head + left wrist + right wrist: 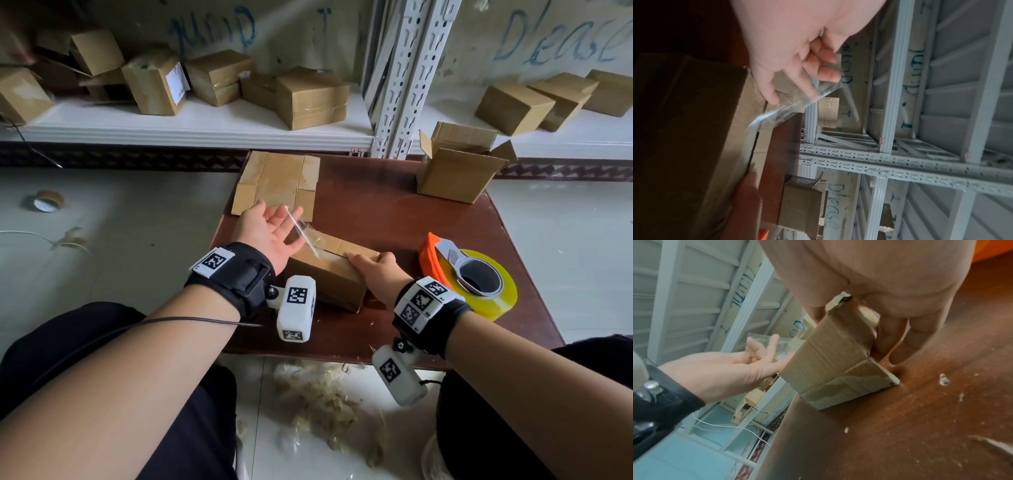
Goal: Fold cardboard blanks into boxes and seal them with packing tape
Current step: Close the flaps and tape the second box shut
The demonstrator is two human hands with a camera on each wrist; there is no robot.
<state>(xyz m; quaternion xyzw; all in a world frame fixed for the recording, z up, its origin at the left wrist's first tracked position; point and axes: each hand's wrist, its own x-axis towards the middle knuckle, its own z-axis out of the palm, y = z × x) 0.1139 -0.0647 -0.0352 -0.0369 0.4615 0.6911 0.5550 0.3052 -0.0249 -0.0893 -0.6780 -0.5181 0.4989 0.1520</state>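
Tabletop [394, 192]: dark brown, carrying all the work items.

Open box [455, 174]: stood at the far right corner, flaps up, not yet sealed.

Flat blank [274, 181]: lay at the far left edge, unfolded.

Tape dispenser [469, 274]: orange-handled, with a yellowish roll, rested just right of the box in hand, touched by neither hand.

Box in hand [329, 274]: sat near the front centre, flaps closed, a seam running along its top.

Right hand [373, 267]: pressed on the box's near top edge, fingers curled over the far side, gripping it steady.

Left hand [270, 229]: palm up and fingers relaxed at the box's left end, a strip of clear tape [303, 233] stuck to the fingertips and rising slack from the seam. In the left wrist view the strip [797, 104] looked creased.

Handling note: the strip would likely seal best if pulled taut, laid centred over the seam, then wiped flat down the end face while the right hand kept the flaps shut. The slack tape risked folding onto itself.
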